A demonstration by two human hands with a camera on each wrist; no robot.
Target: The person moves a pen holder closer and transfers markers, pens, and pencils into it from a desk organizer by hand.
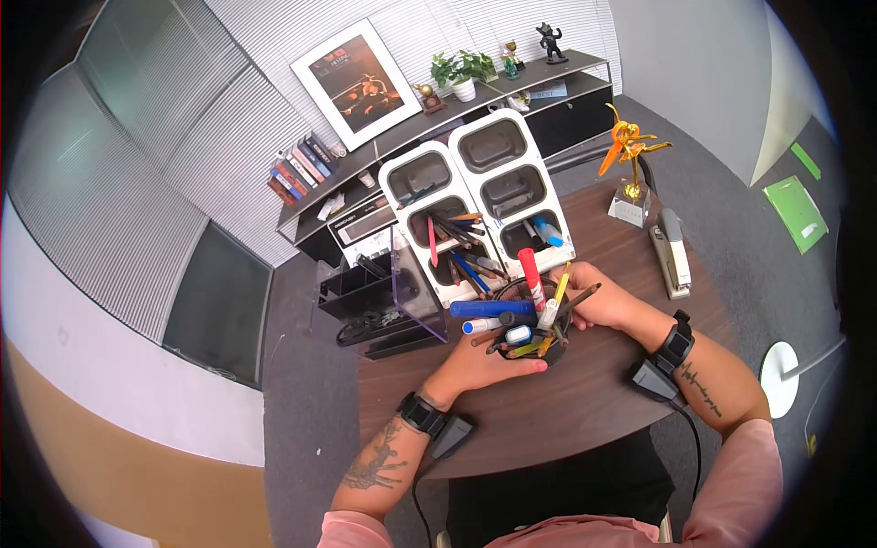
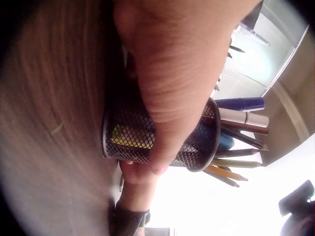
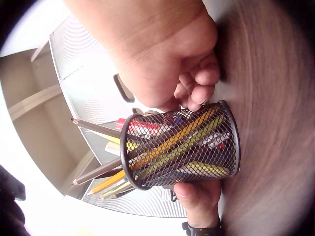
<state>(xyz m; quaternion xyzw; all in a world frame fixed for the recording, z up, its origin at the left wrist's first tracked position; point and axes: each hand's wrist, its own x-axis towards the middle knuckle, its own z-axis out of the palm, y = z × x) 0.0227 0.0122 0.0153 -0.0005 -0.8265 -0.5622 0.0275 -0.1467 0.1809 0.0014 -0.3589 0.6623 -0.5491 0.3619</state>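
Note:
A black mesh pen cup (image 3: pixel 182 145), packed with markers and pencils, stands close to the front of the brown table. My left hand (image 1: pixel 489 365) grips the cup from its left, thumb across the near side in the left wrist view. On the other side is my right hand (image 1: pixel 598 294), fingers curled, fingertips right at the mesh in the right wrist view. Part of that hand is hidden behind the cup. A red marker (image 1: pixel 530 269) and a yellow pencil (image 1: pixel 561 283) stick up from it; a thick blue marker (image 1: pixel 484 309) leans out leftward.
Behind the cup, a white organizer (image 1: pixel 449 153) with dark compartments holds pencils and markers. Left of it stands a clear-and-black desk caddy (image 1: pixel 402 310). A stapler (image 1: pixel 671 251) and a gold figurine trophy (image 1: pixel 630 183) stand at the right of the table (image 1: pixel 585 393).

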